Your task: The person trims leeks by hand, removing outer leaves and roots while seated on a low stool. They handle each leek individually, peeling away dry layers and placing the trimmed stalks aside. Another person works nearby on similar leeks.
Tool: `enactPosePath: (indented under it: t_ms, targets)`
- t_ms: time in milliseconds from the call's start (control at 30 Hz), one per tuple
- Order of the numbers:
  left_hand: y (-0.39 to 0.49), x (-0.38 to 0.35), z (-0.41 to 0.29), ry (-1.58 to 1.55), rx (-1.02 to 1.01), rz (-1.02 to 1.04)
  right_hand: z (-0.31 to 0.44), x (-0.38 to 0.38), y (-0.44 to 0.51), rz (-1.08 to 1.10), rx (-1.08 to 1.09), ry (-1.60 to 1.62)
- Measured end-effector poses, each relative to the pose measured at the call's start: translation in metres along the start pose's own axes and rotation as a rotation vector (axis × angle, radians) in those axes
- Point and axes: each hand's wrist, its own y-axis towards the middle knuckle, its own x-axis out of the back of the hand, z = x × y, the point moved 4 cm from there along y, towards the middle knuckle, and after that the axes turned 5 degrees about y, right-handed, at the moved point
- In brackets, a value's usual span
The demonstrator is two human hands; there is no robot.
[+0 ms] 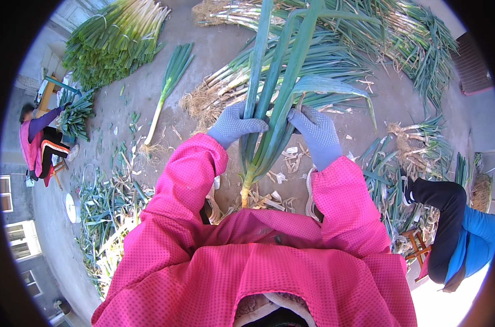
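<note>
Between my two gloved hands stands a large green onion (253,167), its leaves fanned upward and its pale base down near my lap. My left hand (237,123), in a grey dotted glove, grips the leaves on the left, thumb across them. On the right, my right hand (316,133) pinches an outer leaf with a dry brown tip. One long leaf bends over to the right above that hand. Beyond my hands lies a heap of untrimmed green onions (235,77) with fibrous roots toward the left. A single trimmed green onion (160,102) lies on the ground left of my hands.
A big stack of bundled green onions (116,45) stands at the far left. Cut leaf scraps (108,216) cover the ground at the left. A person in a pink vest (32,141) sits far left; another in blue (472,241) sits right, beside more onions (415,143).
</note>
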Motion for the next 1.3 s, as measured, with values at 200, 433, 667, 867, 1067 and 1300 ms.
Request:
enactPosePath:
  t_ms: [200,433,667,867,1067,1300]
  targets:
    - [-0.001,-0.005,-0.021,-0.079,-0.113,0.007,0.007,0.000,-0.001,-0.074,0.188,-0.221]
    - [0.004,-0.017,-0.034,0.054,-0.181,0.010,-0.001,-0.002,0.009,-0.084,0.252,0.047]
    - [-0.001,-0.015,-0.051,0.053,-0.147,-0.081,0.027,-0.004,0.003,0.038,0.259,0.072]
    - [-0.001,-0.013,-0.063,0.057,-0.175,-0.014,0.070,-0.005,0.000,-0.076,0.477,-0.343]
    - [0.001,-0.009,-0.062,0.054,-0.231,0.027,0.074,-0.009,0.021,0.078,0.374,-0.095]
    - [0.002,-0.017,-0.062,0.099,-0.159,-0.048,0.045,-0.012,0.036,-0.013,0.143,0.069]
